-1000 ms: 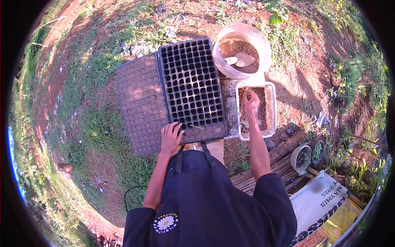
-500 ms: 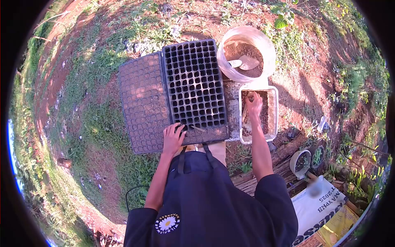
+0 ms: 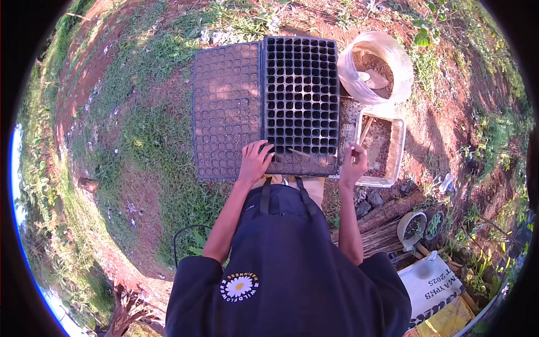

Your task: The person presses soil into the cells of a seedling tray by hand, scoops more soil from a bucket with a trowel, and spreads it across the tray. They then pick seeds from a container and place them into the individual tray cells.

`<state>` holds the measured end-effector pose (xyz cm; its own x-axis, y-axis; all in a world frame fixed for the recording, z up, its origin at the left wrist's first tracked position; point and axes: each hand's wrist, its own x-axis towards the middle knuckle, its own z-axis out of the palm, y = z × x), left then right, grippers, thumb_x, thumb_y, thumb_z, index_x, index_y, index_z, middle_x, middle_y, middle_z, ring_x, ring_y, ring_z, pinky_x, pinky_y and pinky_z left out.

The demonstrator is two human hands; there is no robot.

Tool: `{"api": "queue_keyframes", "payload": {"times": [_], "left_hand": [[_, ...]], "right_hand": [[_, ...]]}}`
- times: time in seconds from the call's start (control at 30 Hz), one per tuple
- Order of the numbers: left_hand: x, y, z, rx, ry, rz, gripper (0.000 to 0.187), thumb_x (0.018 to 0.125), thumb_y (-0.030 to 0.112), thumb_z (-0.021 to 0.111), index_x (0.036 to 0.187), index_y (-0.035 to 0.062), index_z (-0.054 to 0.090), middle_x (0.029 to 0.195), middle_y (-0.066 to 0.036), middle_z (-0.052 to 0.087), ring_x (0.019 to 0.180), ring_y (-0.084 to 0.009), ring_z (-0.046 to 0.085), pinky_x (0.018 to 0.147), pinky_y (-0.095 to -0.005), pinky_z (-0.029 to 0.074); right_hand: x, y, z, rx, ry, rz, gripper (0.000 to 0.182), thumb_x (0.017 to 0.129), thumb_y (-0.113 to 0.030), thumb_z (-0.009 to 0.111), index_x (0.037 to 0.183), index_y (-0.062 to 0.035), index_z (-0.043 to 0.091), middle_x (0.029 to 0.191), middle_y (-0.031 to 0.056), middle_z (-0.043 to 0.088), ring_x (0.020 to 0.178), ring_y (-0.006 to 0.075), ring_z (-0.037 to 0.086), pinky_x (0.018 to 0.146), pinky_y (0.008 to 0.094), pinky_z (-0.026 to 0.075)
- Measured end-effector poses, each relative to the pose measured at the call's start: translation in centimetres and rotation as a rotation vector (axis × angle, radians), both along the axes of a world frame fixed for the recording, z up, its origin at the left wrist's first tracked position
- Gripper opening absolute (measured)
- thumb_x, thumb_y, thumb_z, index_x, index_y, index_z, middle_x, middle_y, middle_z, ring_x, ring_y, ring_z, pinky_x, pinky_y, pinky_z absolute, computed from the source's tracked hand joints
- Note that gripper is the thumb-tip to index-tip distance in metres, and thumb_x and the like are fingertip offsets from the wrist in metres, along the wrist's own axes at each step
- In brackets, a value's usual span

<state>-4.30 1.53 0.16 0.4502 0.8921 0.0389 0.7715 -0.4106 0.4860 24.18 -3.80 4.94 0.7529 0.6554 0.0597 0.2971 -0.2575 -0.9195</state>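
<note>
A black seedling tray [image 3: 301, 95] with many hollow cells lies in front of me; its nearest row is filled with soil. My left hand [image 3: 256, 161] rests on the tray's near left corner, fingers bent and slightly apart. A small stick [image 3: 299, 152] lies across the nearest cells. My right hand [image 3: 353, 163] is over the near left rim of a white rectangular tub [image 3: 400, 149] holding brown material. Its thumb and fingers are pinched together; whatever is between them is too small to make out. A pale wooden stick [image 3: 366, 129] leans inside the tub.
Left of the hollow tray lies a second seedling tray [image 3: 224, 106], filled with soil. A round whitish container [image 3: 401, 62] with soil and a pale flat piece stands behind the tub. Logs [image 3: 387, 216], a small pot [image 3: 412, 227] and a printed white sack [image 3: 432, 286] lie at right.
My right hand has come out from the tub's inside to its near left rim, fingers pinched. The left hand stays at the tray corner. The whole view has shifted, moving the trays rightward and up.
</note>
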Motion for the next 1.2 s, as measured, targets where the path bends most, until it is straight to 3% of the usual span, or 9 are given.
{"api": "queue_keyframes", "payload": {"times": [0.17,0.27,0.37,0.47,0.7,0.8,0.97,1.2], "left_hand": [[-1.4,-0.1,-0.1,0.004,-0.029,-0.008,0.031,0.094,0.026,0.063,0.121,0.0120,0.064,0.126,-0.007,0.056,0.121,-0.0252,0.051,0.104,-0.0432,0.033],[-2.2,0.0,-0.2,0.009,-0.048,-0.006,0.030,0.094,0.027,0.062,0.120,0.0121,0.065,0.127,-0.007,0.056,0.121,-0.0252,0.050,0.105,-0.0428,0.032],[-3.1,0.1,-0.2,0.023,-0.064,-0.018,0.030,0.094,0.027,0.062,0.120,0.0121,0.065,0.126,-0.007,0.056,0.121,-0.0255,0.051,0.105,-0.0428,0.033],[-3.6,0.2,-0.2,0.041,-0.080,-0.039,0.030,0.094,0.026,0.062,0.120,0.0120,0.065,0.125,-0.008,0.057,0.120,-0.0257,0.051,0.104,-0.0428,0.033],[-4.2,-0.1,0.2,0.122,-0.093,-0.125,0.028,0.091,0.023,0.065,0.116,0.0111,0.065,0.120,-0.007,0.057,0.116,-0.0256,0.052,0.102,-0.0432,0.035],[-4.5,-0.2,0.3,0.113,-0.109,-0.155,0.028,0.090,0.023,0.066,0.115,0.0111,0.065,0.120,-0.007,0.057,0.116,-0.0260,0.052,0.102,-0.0433,0.036],[-5.0,-0.3,0.2,0.113,-0.134,-0.164,0.027,0.091,0.023,0.065,0.114,0.0108,0.065,0.120,-0.007,0.057,0.116,-0.0259,0.052,0.103,-0.0441,0.036],[-5.9,-0.6,-0.4,0.091,-0.110,-0.169,0.029,0.093,0.026,0.063,0.118,0.0110,0.066,0.123,-0.007,0.057,0.119,-0.0255,0.051,0.105,-0.0449,0.035]], "right_hand": [[-5.9,-3.1,-1.5,0.176,-0.124,0.294,0.009,0.089,-0.005,0.070,0.097,-0.0020,0.067,0.094,0.0083,0.067,0.075,0.0136,0.059,0.070,0.0273,0.049],[-7.8,-3.8,-1.7,0.152,-0.193,0.513,0.011,0.085,0.003,0.067,0.096,-0.0002,0.066,0.096,0.0123,0.066,0.078,0.0184,0.064,0.070,0.0312,0.053],[-9.0,-3.7,-2.6,-0.015,-0.029,0.626,0.016,0.083,0.003,0.067,0.098,-0.0015,0.068,0.094,0.0103,0.066,0.077,0.0194,0.065,0.070,0.0308,0.053],[-9.5,-3.2,-4.8,-0.153,0.001,0.644,0.016,0.083,0.002,0.067,0.099,-0.0016,0.068,0.090,0.0098,0.066,0.075,0.0189,0.064,0.070,0.0299,0.052],[-11.3,-1.8,-6.7,-0.161,-0.035,0.668,0.012,0.084,-0.004,0.072,0.096,-0.0012,0.070,0.083,0.0100,0.068,0.069,0.0163,0.061,0.066,0.0308,0.050],[-12.3,-1.5,-6.2,-0.154,0.036,0.583,0.010,0.083,-0.002,0.070,0.093,-0.0008,0.069,0.083,0.0128,0.067,0.071,0.0212,0.064,0.067,0.0341,0.051],[-12.7,-1.2,-7.6,-0.186,-0.191,0.640,0.010,0.082,-0.001,0.070,0.092,-0.0011,0.068,0.084,0.0153,0.066,0.080,0.0310,0.064,0.075,0.0398,0.051],[-13.4,-1.3,-8.6,-0.116,-0.330,0.648,0.013,0.083,-0.003,0.069,0.095,-0.0028,0.069,0.092,0.0147,0.065,0.092,0.0342,0.061,0.081,0.0424,0.050]]}}
